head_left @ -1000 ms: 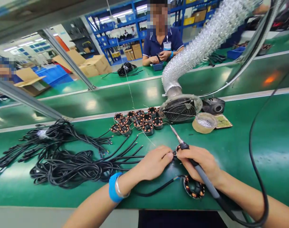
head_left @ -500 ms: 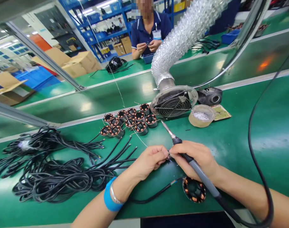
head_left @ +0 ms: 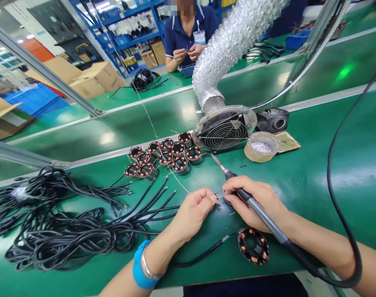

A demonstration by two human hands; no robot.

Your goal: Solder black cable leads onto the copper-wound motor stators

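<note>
Left hand (head_left: 198, 211): fingers pinched together on a thin lead (head_left: 219, 197), which runs toward the other hand;
Right hand (head_left: 258, 203): fingers clamped round the soldering iron (head_left: 265, 218); whether they also grip the lead, cannot tell;
Iron tip (head_left: 218, 162): between ten and eleven o'clock from the right hand, near the stator cluster (head_left: 165, 158); a wrist turn could swing it, presumably hot, into a winding;
Loose stator (head_left: 259, 247): on the tabletop (head_left: 311, 173), six o'clock from the right hand;
Cord (head_left: 329, 181): three o'clock; a snag could jerk the iron and pull the lead free

Blue shelving (head_left: 155, 18) beyond a green bench (head_left: 175, 80) and metal post (head_left: 48, 71)
</note>
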